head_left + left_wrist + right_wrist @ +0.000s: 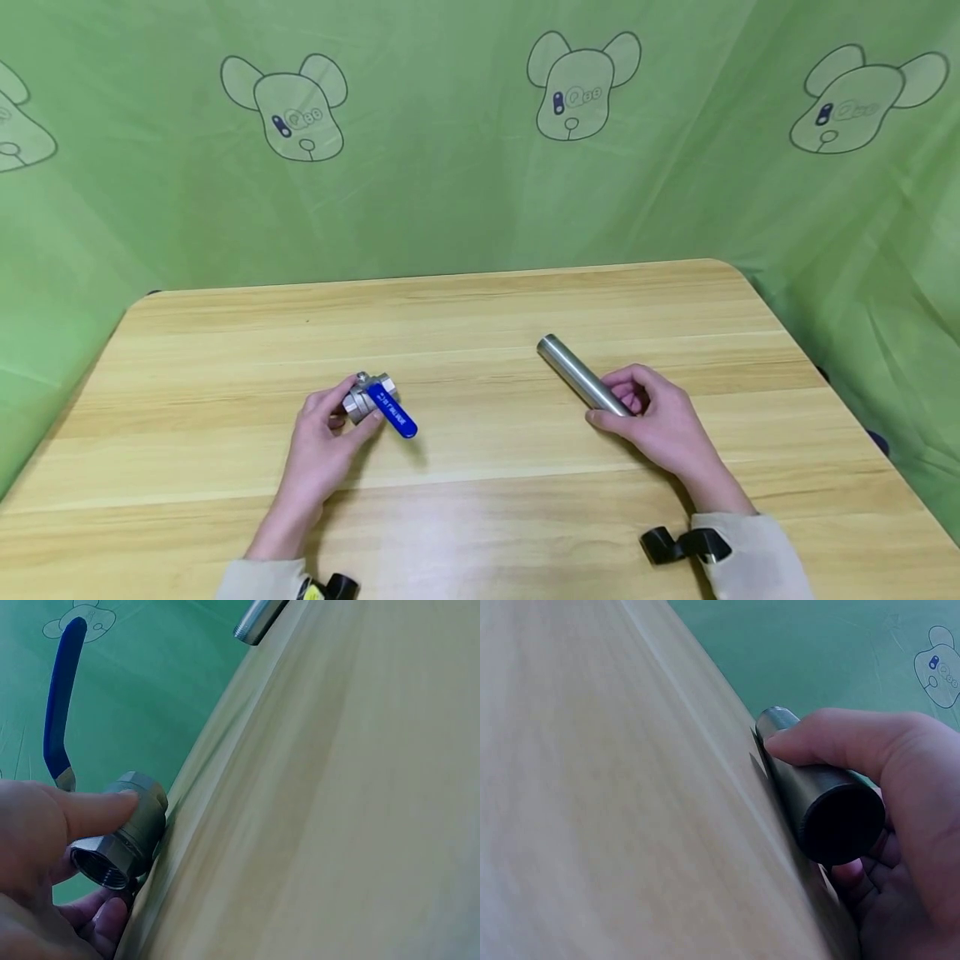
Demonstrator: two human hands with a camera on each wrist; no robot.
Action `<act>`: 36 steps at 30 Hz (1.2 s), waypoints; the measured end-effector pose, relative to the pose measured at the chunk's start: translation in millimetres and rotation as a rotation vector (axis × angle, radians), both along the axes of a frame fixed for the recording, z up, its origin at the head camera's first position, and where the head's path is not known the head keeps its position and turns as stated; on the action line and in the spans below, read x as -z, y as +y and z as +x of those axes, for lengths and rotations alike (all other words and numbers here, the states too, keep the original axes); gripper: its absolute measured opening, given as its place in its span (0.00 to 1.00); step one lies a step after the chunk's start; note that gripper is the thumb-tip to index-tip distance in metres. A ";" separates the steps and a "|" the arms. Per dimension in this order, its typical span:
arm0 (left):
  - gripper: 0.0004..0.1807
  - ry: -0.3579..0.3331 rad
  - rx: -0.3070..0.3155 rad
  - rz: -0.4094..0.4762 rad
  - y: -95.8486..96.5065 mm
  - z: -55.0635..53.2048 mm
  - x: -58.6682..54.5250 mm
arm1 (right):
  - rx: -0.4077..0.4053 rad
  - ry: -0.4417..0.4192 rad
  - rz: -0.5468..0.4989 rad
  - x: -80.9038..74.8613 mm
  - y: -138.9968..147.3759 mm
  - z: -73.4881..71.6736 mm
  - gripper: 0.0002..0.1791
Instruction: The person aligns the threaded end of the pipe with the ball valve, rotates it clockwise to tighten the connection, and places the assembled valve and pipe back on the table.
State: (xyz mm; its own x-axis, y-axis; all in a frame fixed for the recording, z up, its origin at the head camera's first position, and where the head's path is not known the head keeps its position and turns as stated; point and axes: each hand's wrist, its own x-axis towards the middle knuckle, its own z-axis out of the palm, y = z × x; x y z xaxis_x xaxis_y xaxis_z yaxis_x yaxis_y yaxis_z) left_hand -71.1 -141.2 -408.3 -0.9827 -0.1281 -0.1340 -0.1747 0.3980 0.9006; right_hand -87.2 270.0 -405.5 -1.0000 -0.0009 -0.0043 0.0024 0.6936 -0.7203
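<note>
a: right hand [663,425]?
b: thumb and fingers clamped on the near part of the steel tube [579,372].
a: left hand [322,442]?
b: also clamped, on a ball valve [361,406], well left of the tube; blue lever [393,411] juts out on the tube side.
a: either touching the table [480,400]?
b: cannot tell; both close to it.

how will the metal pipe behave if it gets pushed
Being round, the pipe would probably roll if pushed sideways without the right hand gripping it. Its shiny metal suggests it's stiff, and its smooth sides may feel slippery.
</note>
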 end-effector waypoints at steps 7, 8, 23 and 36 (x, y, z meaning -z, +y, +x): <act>0.40 0.005 -0.012 -0.023 0.1 -0.5 0.6 | 0.002 0.000 0.001 0.3 0.2 0.1 0.27; 0.39 0.004 -0.016 -0.023 0.1 -0.3 0.4 | 0.002 0.002 0.002 0.6 0.3 0.0 0.27; 0.39 -0.005 -0.050 0.225 -10.3 3.2 5.3 | -0.006 0.130 -0.004 3.7 2.4 4.0 0.22; 0.35 -0.028 -0.005 0.391 -10.0 3.9 -6.2 | 0.051 0.008 -0.468 -3.1 -5.6 5.0 0.23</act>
